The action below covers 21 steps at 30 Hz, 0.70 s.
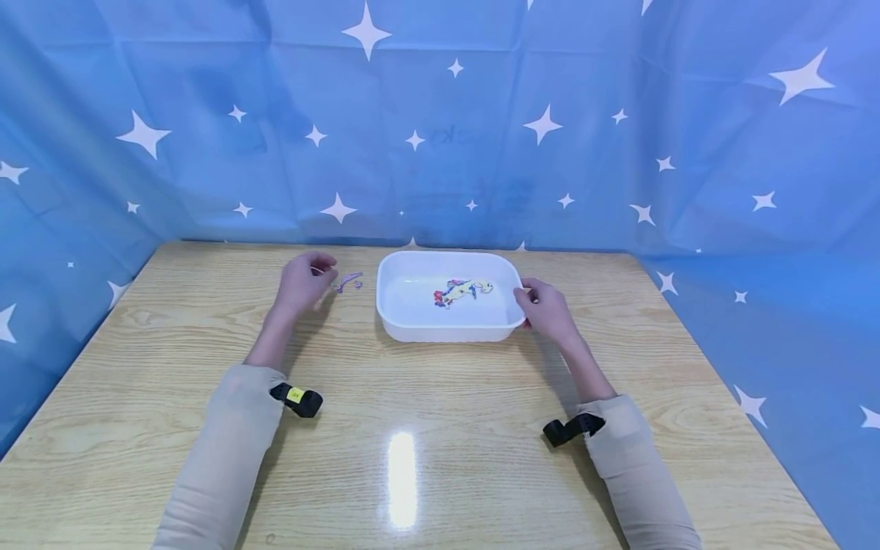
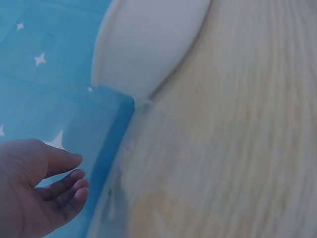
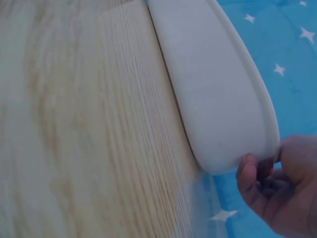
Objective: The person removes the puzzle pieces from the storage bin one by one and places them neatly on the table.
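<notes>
A white plastic basin [image 1: 450,333] stands near the far edge of the table. On its floor lies a small multicoloured item [image 1: 462,291] in cream, blue and red, too small to name. My right hand [image 1: 545,309] grips the basin's right end, thumb over the rim; in the right wrist view its fingertips press the outer wall [image 3: 218,114]. My left hand [image 1: 306,281] hovers left of the basin, fingers loosely bent and nothing between them, as the left wrist view confirms. Just right of its fingertips, a thin curved purple piece [image 1: 349,280] lies on the table.
The wood-grain table [image 1: 344,458] reaches back to a blue curtain [image 1: 481,153] with white stars, hanging right behind the basin. Black wrist cameras [image 1: 297,399] are strapped over both sleeves. A light reflection shines on the tabletop near the front.
</notes>
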### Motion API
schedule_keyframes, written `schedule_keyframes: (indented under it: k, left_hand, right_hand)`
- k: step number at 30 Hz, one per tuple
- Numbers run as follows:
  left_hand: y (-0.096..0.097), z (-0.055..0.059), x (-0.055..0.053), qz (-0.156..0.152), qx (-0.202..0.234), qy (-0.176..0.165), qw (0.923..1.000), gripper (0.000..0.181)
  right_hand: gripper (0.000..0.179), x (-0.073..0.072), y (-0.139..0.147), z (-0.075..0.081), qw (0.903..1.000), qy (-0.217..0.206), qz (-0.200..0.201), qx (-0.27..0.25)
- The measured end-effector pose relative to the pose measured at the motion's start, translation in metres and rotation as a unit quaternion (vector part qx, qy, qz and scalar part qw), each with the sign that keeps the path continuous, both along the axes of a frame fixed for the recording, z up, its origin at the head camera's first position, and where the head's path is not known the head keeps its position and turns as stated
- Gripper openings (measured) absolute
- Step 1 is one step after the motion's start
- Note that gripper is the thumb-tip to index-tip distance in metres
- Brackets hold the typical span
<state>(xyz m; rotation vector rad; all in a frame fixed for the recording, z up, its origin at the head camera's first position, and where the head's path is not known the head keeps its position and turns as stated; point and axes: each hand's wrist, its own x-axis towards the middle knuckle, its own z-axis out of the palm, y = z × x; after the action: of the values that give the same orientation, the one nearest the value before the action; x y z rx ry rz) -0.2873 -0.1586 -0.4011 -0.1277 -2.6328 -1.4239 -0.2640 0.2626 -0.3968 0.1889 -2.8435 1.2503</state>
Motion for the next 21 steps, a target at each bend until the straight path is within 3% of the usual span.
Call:
schedule_keyframes:
  k: [13, 21]
  left_hand:
    - [0.044, 0.026, 0.01, -0.041, 0.042, 0.048, 0.9971, 0.023]
    - [0.076, 0.03, 0.013, -0.086, 0.045, 0.061, 0.9934, 0.023]
  right_hand:
    - [0.041, 0.0, 0.0, 0.0, 0.9999, 0.0, 0.001, -0.014]
    - [0.041, 0.0, 0.0, -0.001, 0.9999, -0.004, -0.001, -0.014]
